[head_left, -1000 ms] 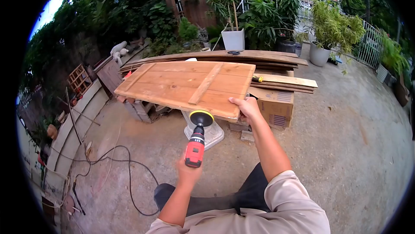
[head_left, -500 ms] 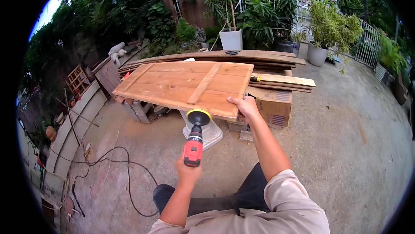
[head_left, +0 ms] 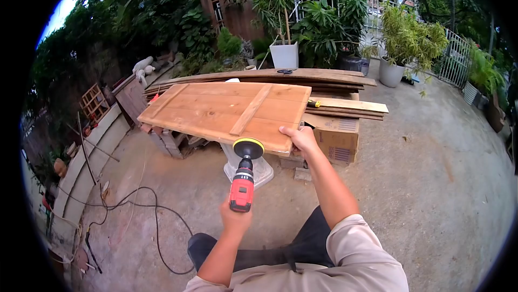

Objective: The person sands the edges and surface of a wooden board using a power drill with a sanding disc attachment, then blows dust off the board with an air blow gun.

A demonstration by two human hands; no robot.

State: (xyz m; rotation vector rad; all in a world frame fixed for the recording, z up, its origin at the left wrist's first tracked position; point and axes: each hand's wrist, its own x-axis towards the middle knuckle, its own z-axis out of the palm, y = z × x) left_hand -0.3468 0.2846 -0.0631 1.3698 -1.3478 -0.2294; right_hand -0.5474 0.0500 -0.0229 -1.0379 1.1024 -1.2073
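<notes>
My left hand [head_left: 236, 215] is wrapped round the handle of a red and black cordless drill [head_left: 242, 190]. A round sanding pad [head_left: 249, 148] with a yellow rim is fitted to its chuck and meets the near edge of a wooden panel [head_left: 210, 111]; the exact contact is hidden behind the pad. The panel has two cross battens and lies battens up over a white pedestal [head_left: 261, 173]. At its near right corner, my right hand [head_left: 302, 140] grips the edge, thumb on top and fingers underneath.
Behind the panel, long boards [head_left: 345, 79] are stacked, with scissors [head_left: 284, 71] on them. A yellow-and-black tool [head_left: 313, 103] lies by the panel's right edge. A cardboard box [head_left: 340, 138] stands at right. A black cable [head_left: 157, 222] loops over the concrete floor at left.
The sanding pad has moved slightly to the right along the panel's near edge. Both hands keep their grips. The whole view has shifted a little.
</notes>
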